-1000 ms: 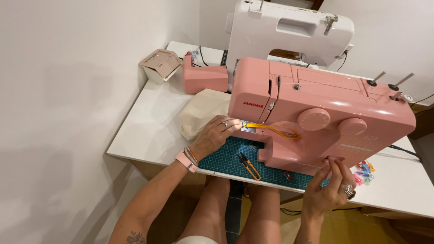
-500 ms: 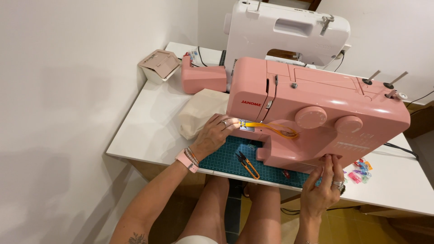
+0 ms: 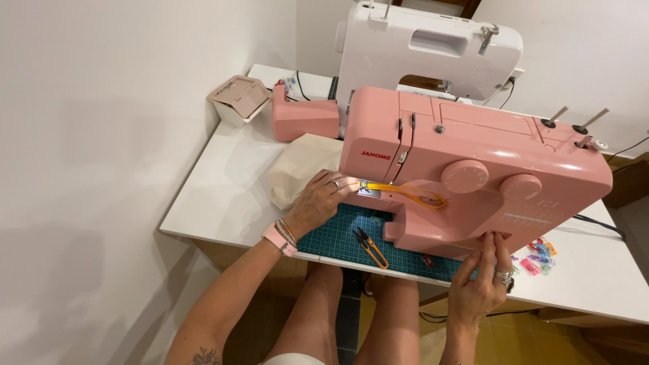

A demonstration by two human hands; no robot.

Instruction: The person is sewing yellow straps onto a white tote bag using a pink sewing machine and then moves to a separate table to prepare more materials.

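A pink sewing machine (image 3: 473,169) stands on a teal cutting mat (image 3: 338,236) on the white table (image 3: 223,196). My left hand (image 3: 319,201) lies flat by the needle area, fingers on the cream fabric (image 3: 301,165) and next to a yellow strip (image 3: 405,194) under the machine's arm. My right hand (image 3: 483,280) reaches up to the lower right front of the machine, fingertips touching its bottom edge. Orange-handled thread snips (image 3: 370,247) lie on the mat between both hands.
A white sewing machine (image 3: 433,54) stands behind the pink one. A pink accessory box (image 3: 304,120) and a small beige bin (image 3: 238,99) sit at the back left. Coloured clips (image 3: 537,257) lie at the right. A wall runs along the left.
The view has shifted slightly; my right hand stays at the machine's lower right edge and my left hand stays by the needle.
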